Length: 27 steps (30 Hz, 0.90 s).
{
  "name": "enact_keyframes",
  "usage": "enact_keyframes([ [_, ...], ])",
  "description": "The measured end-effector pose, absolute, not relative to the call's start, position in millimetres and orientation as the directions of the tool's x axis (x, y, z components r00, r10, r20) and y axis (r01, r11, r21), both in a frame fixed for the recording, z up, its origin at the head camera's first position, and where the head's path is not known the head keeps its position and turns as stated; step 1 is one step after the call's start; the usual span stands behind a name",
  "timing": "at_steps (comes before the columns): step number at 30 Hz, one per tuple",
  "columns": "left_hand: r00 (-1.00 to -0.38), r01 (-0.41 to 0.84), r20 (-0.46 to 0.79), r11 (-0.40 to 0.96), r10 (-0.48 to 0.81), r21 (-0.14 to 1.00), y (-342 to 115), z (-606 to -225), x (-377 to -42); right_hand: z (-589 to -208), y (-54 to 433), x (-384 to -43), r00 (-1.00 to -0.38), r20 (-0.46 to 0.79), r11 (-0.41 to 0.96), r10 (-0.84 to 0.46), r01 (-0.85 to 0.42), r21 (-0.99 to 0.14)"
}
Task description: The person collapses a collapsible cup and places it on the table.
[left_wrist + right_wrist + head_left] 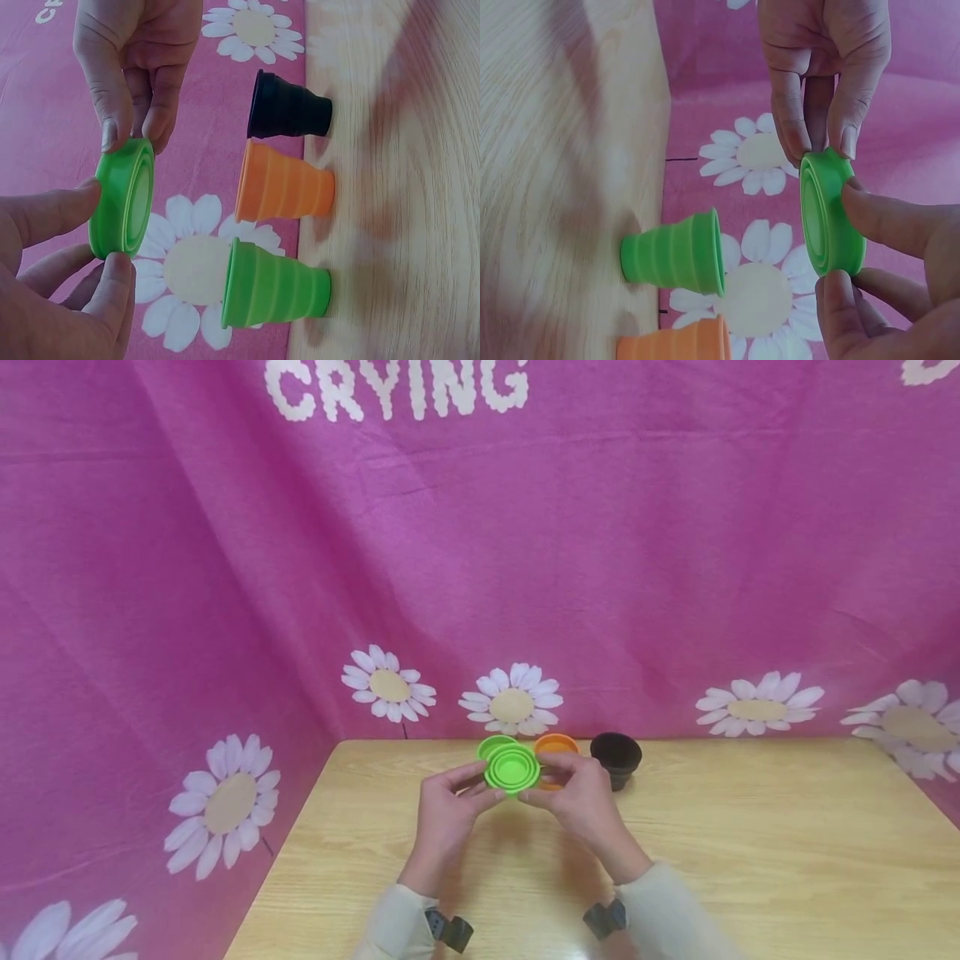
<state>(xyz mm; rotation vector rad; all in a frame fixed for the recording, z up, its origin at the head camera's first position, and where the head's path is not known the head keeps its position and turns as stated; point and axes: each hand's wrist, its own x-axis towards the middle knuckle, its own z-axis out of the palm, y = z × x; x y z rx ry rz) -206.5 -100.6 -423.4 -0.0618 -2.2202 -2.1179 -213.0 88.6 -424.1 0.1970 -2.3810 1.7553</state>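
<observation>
Between both hands, raised above the table, is a green collapsible cup [513, 769] folded flat into concentric rings. My left hand [448, 810] pinches its left edge between thumb and fingers. On the opposite edge my right hand [583, 802] pinches it the same way. Behind it a second green collapsible cup [276, 286] stands extended on the table. Beside that stand an extended orange cup [286, 183] and a black cup [289, 105], in a row. In the head view the right hand partly covers the orange cup.
The light wooden table [750, 843] reaches back to a pink cloth [637, 568] printed with white daisies and letters. Each wrist wears a dark strap device [450, 931]. Light sleeves [667, 910] cover the forearms.
</observation>
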Motion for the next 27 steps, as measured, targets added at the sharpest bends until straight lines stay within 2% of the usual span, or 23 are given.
enact_keyframes([
  [6, -0.994, 0.082, 0.086, 0.066, -0.062, 0.994, -107.1, -426.3, -210.0, -430.1, 76.2, -220.7, -0.968, 0.25, 0.31, -0.001, -0.238, -0.92],
  [15, -0.986, 0.06, 0.07, 0.072, -0.148, 0.996, -122.8, -440.5, -218.4, -440.3, 49.5, -229.4, -0.976, 0.216, 0.258, -0.025, -0.215, -0.942],
  [20, -0.981, 0.062, 0.074, 0.071, -0.178, 0.996, -132.9, -447.3, -222.8, -451.4, 34.6, -234.8, -0.966, 0.256, 0.274, -0.023, -0.253, -0.928],
  [27, -0.975, 0.045, 0.05, 0.027, -0.215, 0.999, -145.7, -457.2, -228.5, -465.5, 13.3, -241.9, -0.969, 0.244, 0.327, -0.042, -0.244, -0.913],
])
